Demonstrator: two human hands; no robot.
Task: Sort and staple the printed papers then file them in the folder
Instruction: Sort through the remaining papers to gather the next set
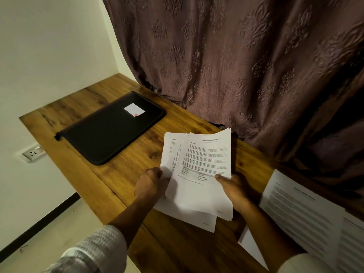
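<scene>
i see my left hand (150,181) curled on the lower left edge of the fanned printed papers (202,164), my right hand (234,187) holding their right side, thumb on top. thin white sheets over a grainy wooden table (78,107). the matte black folder (110,129), round-cornered, lies flat further left, apart.

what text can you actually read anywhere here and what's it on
"Sample Financ...", heading on the top sheet of the held papers; its last word is blurred.
Body text and table there: too small to read.
White label on the black folder: blurred, only a red mark shows.
Papers at the right: blurred, unreadable.
</scene>
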